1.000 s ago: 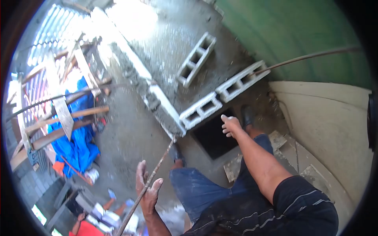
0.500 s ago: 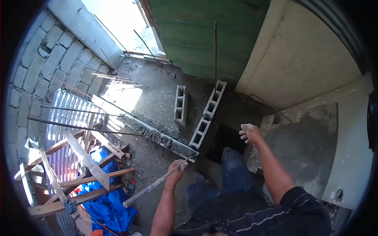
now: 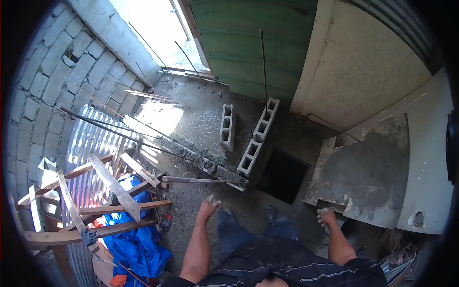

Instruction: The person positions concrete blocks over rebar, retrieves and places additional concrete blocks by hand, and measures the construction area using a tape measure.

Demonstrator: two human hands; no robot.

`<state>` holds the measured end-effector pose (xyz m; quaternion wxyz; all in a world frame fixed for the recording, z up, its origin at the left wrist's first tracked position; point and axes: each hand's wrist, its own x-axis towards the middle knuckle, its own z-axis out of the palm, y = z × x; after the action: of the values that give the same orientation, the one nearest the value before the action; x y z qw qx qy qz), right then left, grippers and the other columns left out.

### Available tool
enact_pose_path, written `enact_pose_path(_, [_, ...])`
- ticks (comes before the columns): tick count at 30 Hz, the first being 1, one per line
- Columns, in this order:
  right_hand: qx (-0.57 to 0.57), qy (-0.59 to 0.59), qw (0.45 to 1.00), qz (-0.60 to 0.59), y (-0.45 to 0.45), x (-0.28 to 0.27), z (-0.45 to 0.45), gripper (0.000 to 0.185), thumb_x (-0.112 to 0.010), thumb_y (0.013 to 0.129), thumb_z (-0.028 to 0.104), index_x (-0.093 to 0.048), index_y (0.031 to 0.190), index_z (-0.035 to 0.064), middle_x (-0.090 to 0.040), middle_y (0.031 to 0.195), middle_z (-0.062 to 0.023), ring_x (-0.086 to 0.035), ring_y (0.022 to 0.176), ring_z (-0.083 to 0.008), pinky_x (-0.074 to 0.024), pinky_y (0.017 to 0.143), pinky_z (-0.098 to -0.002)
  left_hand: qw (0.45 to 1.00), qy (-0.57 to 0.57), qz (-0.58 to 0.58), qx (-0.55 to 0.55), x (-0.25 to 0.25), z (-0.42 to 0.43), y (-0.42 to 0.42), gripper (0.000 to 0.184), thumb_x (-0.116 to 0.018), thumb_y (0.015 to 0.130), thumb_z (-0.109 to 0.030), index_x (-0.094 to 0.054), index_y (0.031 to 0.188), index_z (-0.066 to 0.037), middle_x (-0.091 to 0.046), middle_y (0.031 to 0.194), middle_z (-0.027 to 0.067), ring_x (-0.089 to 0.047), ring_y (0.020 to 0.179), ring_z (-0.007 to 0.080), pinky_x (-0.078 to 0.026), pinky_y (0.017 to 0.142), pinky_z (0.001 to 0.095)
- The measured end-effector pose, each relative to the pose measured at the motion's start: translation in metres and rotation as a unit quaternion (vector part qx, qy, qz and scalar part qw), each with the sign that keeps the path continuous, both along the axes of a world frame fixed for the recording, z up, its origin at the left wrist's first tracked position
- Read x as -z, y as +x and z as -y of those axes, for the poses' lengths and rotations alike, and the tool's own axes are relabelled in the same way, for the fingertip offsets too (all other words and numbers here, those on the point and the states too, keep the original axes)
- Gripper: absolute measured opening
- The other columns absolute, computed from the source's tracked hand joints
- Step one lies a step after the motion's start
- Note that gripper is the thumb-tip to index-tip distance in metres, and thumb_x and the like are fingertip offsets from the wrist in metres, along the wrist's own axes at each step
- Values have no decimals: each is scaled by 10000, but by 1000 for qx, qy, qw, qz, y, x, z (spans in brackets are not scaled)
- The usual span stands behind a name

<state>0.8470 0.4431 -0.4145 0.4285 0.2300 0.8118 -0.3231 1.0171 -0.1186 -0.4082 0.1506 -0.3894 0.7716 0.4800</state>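
My left hand (image 3: pixel 209 206) is held out low in front of me, fingers loosely apart, with nothing in it. Just beyond it is a long pale rod (image 3: pixel 196 180), its right end at the near end of a low mortar-covered course (image 3: pixel 205 164). Whether the rod lies flat or leans, I cannot tell. My right hand (image 3: pixel 326 216) hangs by the low concrete slab structure (image 3: pixel 368 167), fingers loosely bent and apart, holding nothing visible. Ahead stand hollow concrete blocks: two end to end (image 3: pixel 258 136), and a single block (image 3: pixel 227 128) left of them.
A dark square pit (image 3: pixel 283 176) opens in the floor beyond my feet. Steel bars (image 3: pixel 264 67) stick up around the blocks and wall. Timber pieces (image 3: pixel 114 186), a blue tarp (image 3: pixel 136 248) and corrugated metal sheets (image 3: pixel 91 138) are heaped on the left. A green panel (image 3: pixel 253 48) closes the back.
My left hand has let go of the rod and drawn away from it; the rod's free end has swung away from me. My right hand has moved down toward my side.
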Motion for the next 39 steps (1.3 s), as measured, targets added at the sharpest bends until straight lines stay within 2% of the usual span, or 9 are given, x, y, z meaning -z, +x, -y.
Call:
enact_pose_path(3, [38, 83, 995, 52, 61, 14, -45, 321, -596, 905, 354, -583, 1044, 65, -644, 825, -76, -614, 577, -190, -482, 416, -349, 996, 75, 36, -27, 76, 41, 71, 654, -689, 804, -295, -475, 1316, 52, -524, 1317, 229, -506, 1232, 332, -402, 1011, 379])
enact_pose_path(9, [227, 71, 971, 37, 159, -10, 2, 341, -551, 927, 343, -546, 1161, 94, -646, 907, -93, -632, 647, -232, -511, 473, -383, 990, 61, 123, 7, 107, 114, 147, 653, -691, 798, -356, -516, 1275, 54, -533, 1304, 228, -503, 1235, 331, -407, 1006, 371])
enact_pose_path(12, [206, 26, 978, 19, 194, -35, 78, 328, -541, 930, 336, -548, 1158, 100, -646, 899, -90, -632, 651, -227, -509, 474, -377, 977, 89, 182, 58, 119, 158, 188, 646, -680, 801, -379, -526, 1270, 37, -545, 1286, 230, -509, 1228, 325, -420, 993, 369])
enact_pose_path(18, [175, -31, 984, -9, 246, -78, 186, 308, -536, 933, 286, -553, 1152, 70, -655, 924, -98, -650, 676, -205, -517, 481, -342, 938, -6, 240, 248, 85, 263, 221, 594, -650, 808, -428, -592, 1185, 28, -570, 1237, 236, -532, 1192, 329, -438, 970, 391])
enact_pose_path(23, [231, -5, 973, 28, 293, -73, 194, 316, -526, 940, 288, -553, 1164, 67, -655, 972, -115, -653, 683, -228, -530, 510, -378, 938, -108, 175, 279, 138, 349, 227, 546, -651, 817, -394, -611, 1151, 36, -593, 1210, 227, -553, 1165, 330, -452, 946, 381])
enact_pose_path(26, [250, 5, 967, 58, 313, -63, 195, 317, -533, 936, 277, -549, 1177, 71, -657, 963, -114, -650, 683, -232, -530, 523, -393, 986, -22, 143, 86, 121, 350, 209, 523, -665, 818, -342, -601, 1167, 42, -604, 1208, 213, -563, 1159, 324, -453, 940, 368])
enact_pose_path(32, [319, -35, 947, -7, 332, -64, 207, 300, -546, 927, 258, -554, 1169, 81, -664, 939, -96, -649, 687, -206, -529, 525, -373, 980, 60, 143, 128, 119, 292, 177, 496, -649, 824, -337, -610, 1155, 31, -605, 1201, 212, -560, 1156, 331, -436, 960, 373])
enact_pose_path(34, [325, -29, 945, -10, 343, -72, 207, 295, -545, 927, 258, -557, 1163, 82, -665, 938, -92, -648, 685, -199, -528, 526, -367, 933, -22, 173, 316, 125, 267, 161, 494, -610, 828, -397, -638, 1108, 10, -602, 1178, 230, -557, 1144, 344, -445, 948, 382])
enact_pose_path(39, [329, -14, 944, 10, 342, -92, 188, 285, -546, 927, 258, -566, 1148, 81, -666, 936, -87, -643, 682, -187, -520, 522, -352, 918, -7, 152, 365, 106, 213, 110, 506, -591, 820, -447, -666, 1047, -1, -607, 1129, 253, -555, 1121, 367, -452, 932, 405])
